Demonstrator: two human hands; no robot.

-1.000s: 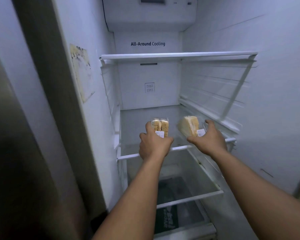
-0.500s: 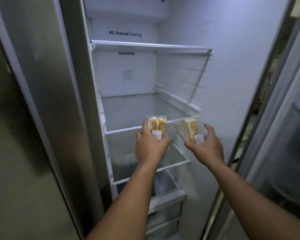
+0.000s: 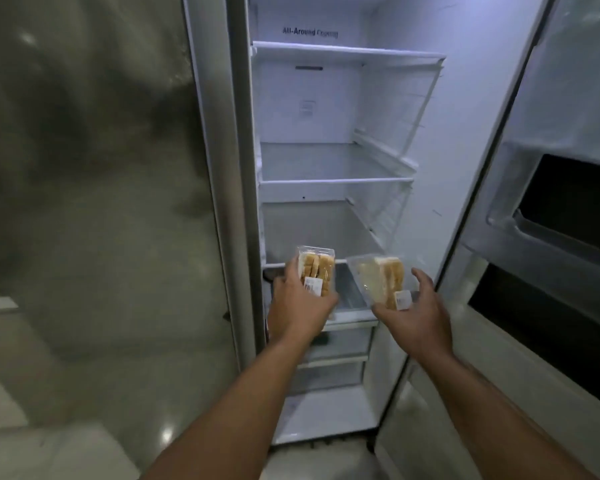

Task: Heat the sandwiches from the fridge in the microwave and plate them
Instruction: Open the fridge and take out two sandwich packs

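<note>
Sandwiches in two clear plastic packs, held before the open white fridge [image 3: 329, 109]: left hand [image 3: 300, 306] grips the upright pack [image 3: 317, 268]; right hand [image 3: 416, 315] cradles the tilted pack [image 3: 378, 277], fingers curled beneath.

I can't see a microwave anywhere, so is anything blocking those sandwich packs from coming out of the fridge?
Nothing visible. The left hand and right hand hold both sandwich packs before the shelves, the fridge door open.
</note>
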